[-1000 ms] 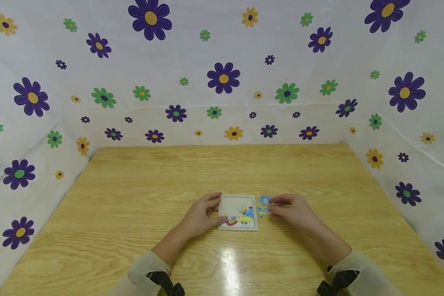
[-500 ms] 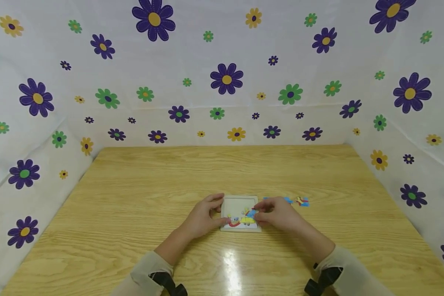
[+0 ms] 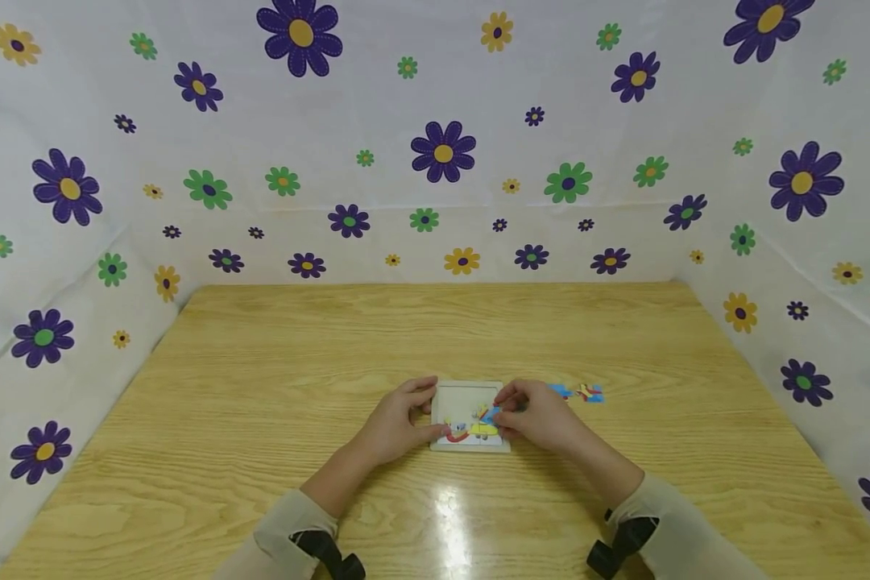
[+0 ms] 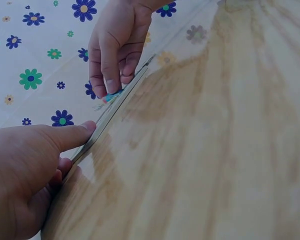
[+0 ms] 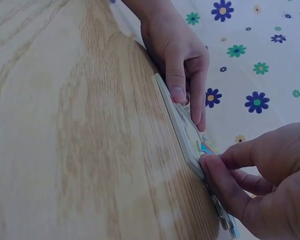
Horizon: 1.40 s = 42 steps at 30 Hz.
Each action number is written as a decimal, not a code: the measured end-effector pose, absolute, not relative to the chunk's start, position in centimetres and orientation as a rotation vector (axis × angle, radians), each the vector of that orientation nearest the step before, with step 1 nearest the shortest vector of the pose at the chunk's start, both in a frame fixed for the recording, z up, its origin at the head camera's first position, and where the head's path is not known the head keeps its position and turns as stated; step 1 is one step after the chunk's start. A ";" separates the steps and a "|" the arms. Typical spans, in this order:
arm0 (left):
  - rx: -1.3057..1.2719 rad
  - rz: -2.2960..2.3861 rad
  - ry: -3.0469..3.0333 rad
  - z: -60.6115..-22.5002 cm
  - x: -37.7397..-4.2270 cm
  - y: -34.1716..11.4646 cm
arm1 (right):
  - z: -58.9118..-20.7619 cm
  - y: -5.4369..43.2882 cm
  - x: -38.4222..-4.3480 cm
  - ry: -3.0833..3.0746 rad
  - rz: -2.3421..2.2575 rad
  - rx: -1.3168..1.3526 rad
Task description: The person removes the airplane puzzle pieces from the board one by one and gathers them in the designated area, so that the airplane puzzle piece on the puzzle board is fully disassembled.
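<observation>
A square light-coloured puzzle frame lies on the table, its lower part filled with picture pieces, among them a yellow one. My left hand grips the frame's left side, thumb over the lower left corner and fingers along the upper edge. At the right side, my right hand pinches a blue and red puzzle piece between thumb and forefinger, right at the frame's inner edge. The piece is partly hidden by the fingertips. In the left wrist view, the frame appears nearly edge-on.
Loose puzzle pieces lie to the right of the frame, some partly behind my right hand. The wooden table is bounded at the back and sides by a white flower-print cloth.
My right hand has moved left from the loose pieces to the frame's right side, uncovering loose pieces behind it. My left hand keeps its hold on the frame.
</observation>
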<state>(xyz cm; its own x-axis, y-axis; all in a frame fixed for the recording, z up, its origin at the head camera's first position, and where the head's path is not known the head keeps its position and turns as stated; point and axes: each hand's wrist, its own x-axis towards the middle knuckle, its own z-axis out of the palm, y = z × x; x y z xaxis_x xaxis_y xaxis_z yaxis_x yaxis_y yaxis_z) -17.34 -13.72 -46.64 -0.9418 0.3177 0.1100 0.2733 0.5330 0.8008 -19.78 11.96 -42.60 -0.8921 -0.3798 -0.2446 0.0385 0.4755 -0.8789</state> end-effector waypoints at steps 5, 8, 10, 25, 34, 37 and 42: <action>0.520 1.399 2.700 -46.6 -17.4 -13.6 | -42.6 11.9 -19.7 2.269 -1.483 -0.238; 0.520 1.394 2.700 -46.6 -17.4 -13.6 | -42.7 12.1 -19.6 2.200 -1.568 -0.228; 0.519 1.394 2.698 -46.6 -17.4 -13.5 | -42.8 12.4 -19.6 2.135 -1.632 -0.215; 0.469 1.379 2.709 -46.4 -17.3 -14.0 | -42.9 18.0 -19.7 2.112 -1.656 -0.157; 0.491 1.396 2.701 -46.4 -17.3 -13.9 | -42.7 21.7 -19.2 2.197 -1.613 -0.129; 0.500 1.397 2.695 -46.5 -17.3 -13.8 | -42.7 22.9 -19.2 2.233 -1.585 -0.106; 0.498 1.401 2.695 -46.5 -17.2 -13.6 | -42.8 24.1 -19.2 2.267 -1.564 -0.049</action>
<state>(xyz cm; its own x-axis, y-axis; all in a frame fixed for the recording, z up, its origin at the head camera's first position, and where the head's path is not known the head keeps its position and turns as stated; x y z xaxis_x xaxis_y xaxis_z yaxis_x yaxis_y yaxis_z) -17.21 -13.63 -46.45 -0.9456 0.3120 0.0917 0.2543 0.5336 0.8066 -19.25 24.11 -42.76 -0.9256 -0.2421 -0.2910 0.1861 0.3785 -0.9067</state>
